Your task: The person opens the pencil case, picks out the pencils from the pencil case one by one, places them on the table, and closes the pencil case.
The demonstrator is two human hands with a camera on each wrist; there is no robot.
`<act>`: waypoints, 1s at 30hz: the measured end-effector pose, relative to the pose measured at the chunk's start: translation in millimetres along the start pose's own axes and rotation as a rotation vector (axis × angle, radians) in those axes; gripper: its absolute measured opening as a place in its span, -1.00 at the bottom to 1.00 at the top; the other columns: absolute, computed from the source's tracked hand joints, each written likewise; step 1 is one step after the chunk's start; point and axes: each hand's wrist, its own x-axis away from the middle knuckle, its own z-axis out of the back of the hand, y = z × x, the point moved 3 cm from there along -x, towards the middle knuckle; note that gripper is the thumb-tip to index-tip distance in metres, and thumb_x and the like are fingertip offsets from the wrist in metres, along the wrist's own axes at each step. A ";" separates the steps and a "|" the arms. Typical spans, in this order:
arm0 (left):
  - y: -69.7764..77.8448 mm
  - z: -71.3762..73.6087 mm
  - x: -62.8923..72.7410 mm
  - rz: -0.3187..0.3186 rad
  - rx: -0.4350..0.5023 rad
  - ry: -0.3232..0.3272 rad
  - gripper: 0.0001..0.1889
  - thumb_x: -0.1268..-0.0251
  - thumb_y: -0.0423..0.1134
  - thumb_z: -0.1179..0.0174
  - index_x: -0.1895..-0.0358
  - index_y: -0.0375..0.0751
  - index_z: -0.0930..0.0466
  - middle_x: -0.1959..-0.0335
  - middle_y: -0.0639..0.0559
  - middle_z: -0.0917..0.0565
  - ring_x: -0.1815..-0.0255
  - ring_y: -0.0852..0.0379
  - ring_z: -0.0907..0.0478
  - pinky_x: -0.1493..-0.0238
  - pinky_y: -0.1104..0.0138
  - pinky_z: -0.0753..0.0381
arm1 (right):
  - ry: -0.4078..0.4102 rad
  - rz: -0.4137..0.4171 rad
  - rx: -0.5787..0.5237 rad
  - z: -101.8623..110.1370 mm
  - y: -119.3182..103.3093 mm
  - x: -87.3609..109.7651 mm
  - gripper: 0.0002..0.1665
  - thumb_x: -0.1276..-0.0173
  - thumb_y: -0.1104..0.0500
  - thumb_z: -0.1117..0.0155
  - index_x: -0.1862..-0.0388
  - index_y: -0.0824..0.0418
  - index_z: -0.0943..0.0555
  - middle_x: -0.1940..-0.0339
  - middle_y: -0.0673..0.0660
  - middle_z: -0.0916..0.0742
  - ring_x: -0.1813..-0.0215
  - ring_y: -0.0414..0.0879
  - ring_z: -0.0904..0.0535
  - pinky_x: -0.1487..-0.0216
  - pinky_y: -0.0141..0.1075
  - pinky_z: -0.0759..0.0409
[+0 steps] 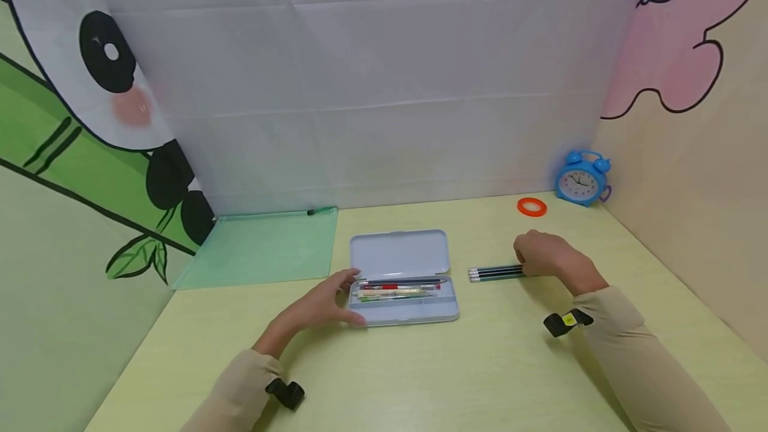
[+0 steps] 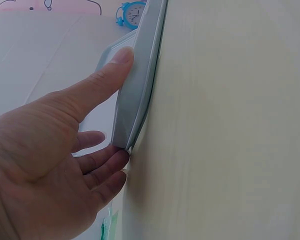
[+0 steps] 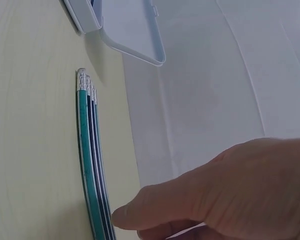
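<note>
Left grip (image 1: 327, 303) part-open, thumb and fingers holding case (image 1: 408, 313) at 9 o'clock end. Right grip (image 1: 545, 255) at pencils (image 1: 495, 273), on worktop (image 1: 408, 379), 3 o'clock of case; hold cannot be told.

In the head view you are getting bright, even light, with soft shadows spreading over the tabletop (image 1: 408, 379) beside the sleeves (image 1: 648, 365) at lower left and lower right. Your wrist views are looking dimmer and hazier: the pencils (image 3: 89, 150) left of centre are appearing bowed, and the clock (image 2: 133, 14) at top centre is showing softly.
</note>
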 end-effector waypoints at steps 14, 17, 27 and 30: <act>-1.5 -0.8 -1.6 0.002 -0.002 0.005 0.10 0.14 0.02 -0.64 -0.50 -0.24 -0.22 -0.19 -0.06 -0.49 -0.19 -0.03 -0.41 -0.34 -0.01 -0.35 | 0.189 0.157 -0.002 9.4 -29.6 1.4 -0.79 -0.27 0.29 -0.42 0.12 0.31 -0.70 0.37 0.04 -0.68 0.36 -0.08 -0.54 0.22 -0.13 -0.63; -1.3 -0.5 -1.6 0.000 -0.003 0.005 0.10 0.14 0.01 -0.64 -0.50 -0.24 -0.22 -0.19 -0.06 -0.49 -0.20 -0.03 -0.41 -0.34 -0.02 -0.35 | 0.251 0.220 -0.005 11.2 -40.4 2.6 -0.83 -0.25 0.30 -0.44 0.17 0.27 -0.71 0.36 0.03 -0.69 0.34 -0.09 -0.56 0.21 -0.13 -0.63; -0.7 -0.7 -2.3 -0.009 -0.012 0.004 0.09 0.13 0.02 -0.63 -0.50 -0.25 -0.22 -0.21 -0.07 -0.49 -0.21 -0.04 -0.40 -0.35 -0.03 -0.34 | 0.319 0.361 -0.113 4.4 -69.3 -1.8 -0.85 -0.23 0.34 -0.44 0.23 0.19 -0.72 0.35 -0.03 -0.69 0.38 -0.19 -0.53 0.28 -0.35 -0.60; -1.2 -0.2 -1.9 -0.011 -0.005 0.002 0.10 0.13 0.01 -0.63 -0.50 -0.26 -0.21 -0.21 -0.09 -0.48 -0.22 -0.05 -0.40 -0.35 -0.04 -0.33 | 0.331 0.388 -0.135 3.4 -75.8 -4.1 -0.85 -0.23 0.35 -0.43 0.22 0.20 -0.72 0.34 -0.03 -0.69 0.39 -0.20 -0.53 0.31 -0.37 -0.58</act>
